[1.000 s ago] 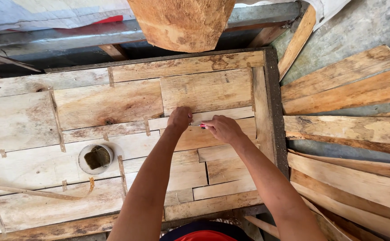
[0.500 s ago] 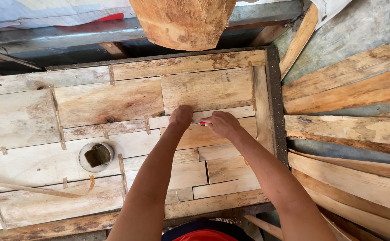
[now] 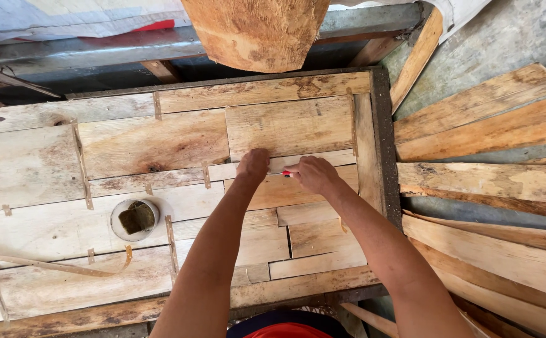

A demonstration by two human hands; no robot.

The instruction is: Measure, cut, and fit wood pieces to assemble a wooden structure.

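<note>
**Hands on thin strip, patchwork bench top**

Near edge: dark frame rail (image 3: 298,299) along the bench front; red-and-blue clothing just below it. Both forearms reaching away from there, across the short offcuts (image 3: 323,241) packed in the right half of the top.

Mid bench: left hand (image 3: 252,166) laid palm down, fingers closed together, pressed flat on the left part of a thin pale strip (image 3: 326,160), apparently to stop it sliding. Right hand (image 3: 312,175) just beside, curled shut and pinching a small red-tipped tool (image 3: 286,174), probably a pencil or marker; tip pointed left at the strip's near edge, close to the left hand. Kind of tool not certain; most of it hidden in the fist. Strip lying left to right, wedged between a wide plank (image 3: 288,125) beyond and an orange-toned board (image 3: 273,194) nearer.

Left of the hands: round cup (image 3: 135,219) sunk in a hole in the top, dark matter inside. Thin slivers (image 3: 80,164) standing in the seams between boards, seemingly as spacers or fill.

Surface: rough, unplaned boards of mixed width, stained, fitted like a puzzle inside the frame.

Right: loose planks (image 3: 485,181) fanned over grey ground.

Far: big log end (image 3: 257,31) overhanging the bench, grey beam (image 3: 98,47) and pale sheeting (image 3: 66,15) behind. Outdoor or shed workshop, daylight.
</note>
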